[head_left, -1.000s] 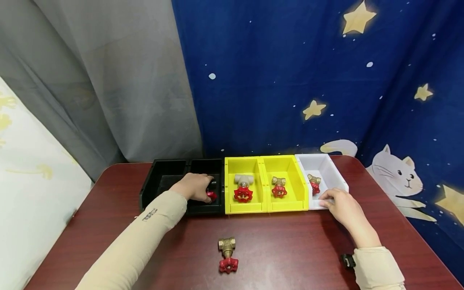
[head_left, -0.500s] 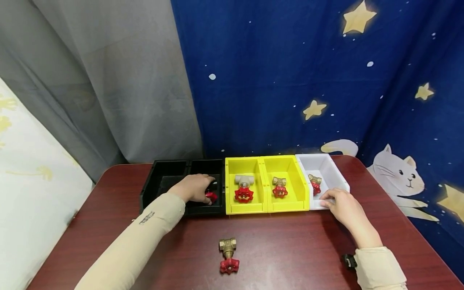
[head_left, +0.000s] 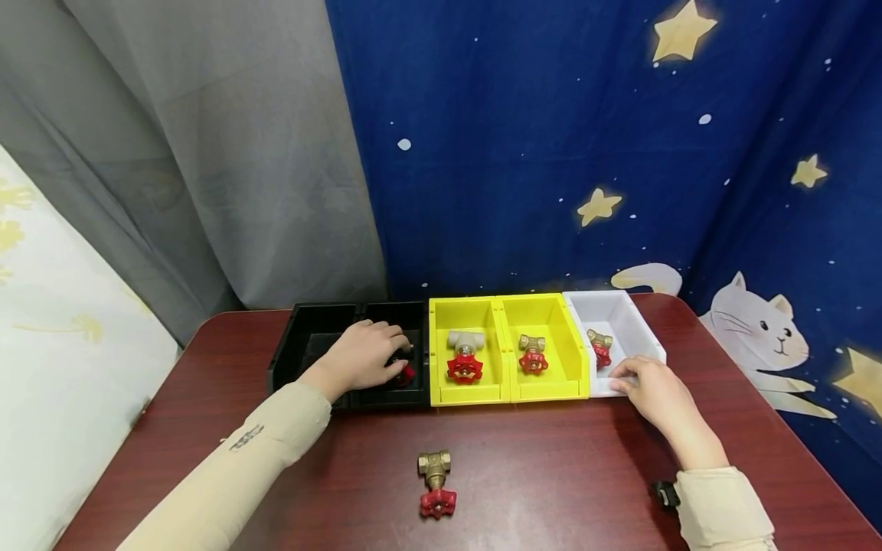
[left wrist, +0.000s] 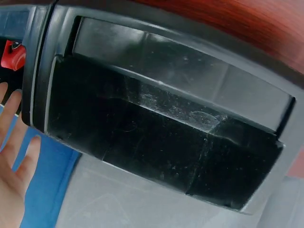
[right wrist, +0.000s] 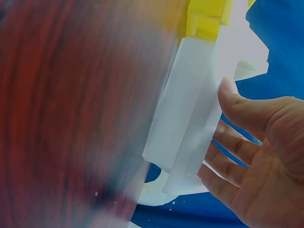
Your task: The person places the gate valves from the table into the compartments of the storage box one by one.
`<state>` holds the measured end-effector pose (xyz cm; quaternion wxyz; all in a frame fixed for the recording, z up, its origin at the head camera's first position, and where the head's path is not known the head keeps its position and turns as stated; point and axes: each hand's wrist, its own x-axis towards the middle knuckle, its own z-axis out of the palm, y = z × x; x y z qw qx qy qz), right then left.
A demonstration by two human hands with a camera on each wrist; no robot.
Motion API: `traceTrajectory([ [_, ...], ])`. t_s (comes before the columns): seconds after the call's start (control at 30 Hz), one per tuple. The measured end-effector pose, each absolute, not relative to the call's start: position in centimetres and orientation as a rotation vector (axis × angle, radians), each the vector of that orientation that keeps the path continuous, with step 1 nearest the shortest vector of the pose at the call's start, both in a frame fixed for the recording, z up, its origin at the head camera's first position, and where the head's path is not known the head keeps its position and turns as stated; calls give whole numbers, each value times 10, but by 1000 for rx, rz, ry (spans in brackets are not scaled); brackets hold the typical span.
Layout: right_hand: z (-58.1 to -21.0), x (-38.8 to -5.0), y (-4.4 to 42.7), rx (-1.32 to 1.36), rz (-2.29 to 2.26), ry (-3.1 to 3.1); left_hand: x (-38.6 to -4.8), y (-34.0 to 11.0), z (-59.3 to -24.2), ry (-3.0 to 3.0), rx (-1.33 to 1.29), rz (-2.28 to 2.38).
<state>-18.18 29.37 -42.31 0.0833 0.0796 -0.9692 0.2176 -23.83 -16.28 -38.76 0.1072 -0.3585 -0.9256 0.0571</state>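
My left hand point(head_left: 361, 356) is over the right-hand black bin point(head_left: 389, 397), its fingers extended in the left wrist view. Just beyond those fingers, a red handwheel of a valve point(left wrist: 13, 56) lies in that bin; the rest of the valve is mostly hidden. At the front lip of the white bin point(head_left: 637, 337) is my right hand point(head_left: 654, 394). Its thumb lies against the outside of the lip and its fingertips go behind it. A brass valve with red handwheel point(head_left: 600, 349) rests inside this bin. Another brass valve point(head_left: 436, 484) lies on the table.
Two yellow bins stand between the black and white ones. The left yellow bin point(head_left: 441, 321) holds a grey valve with a red handwheel point(head_left: 465, 357); the right one point(head_left: 561, 325) holds a brass valve point(head_left: 533, 354). The left black bin point(head_left: 292, 340) adjoins them. Curtains point(head_left: 482, 153) hang behind the table point(head_left: 551, 474).
My left hand has let go of the red-handled valve inside the black bin, and its fingers have lifted and spread. The right hand has stayed at the white bin.
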Motion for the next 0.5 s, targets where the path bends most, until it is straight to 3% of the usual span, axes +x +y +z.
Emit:
traceTrajectory([
  [0.5, -423, -183, 295, 235, 655, -2900, -202, -152, -385, -2406, -1140, 209],
])
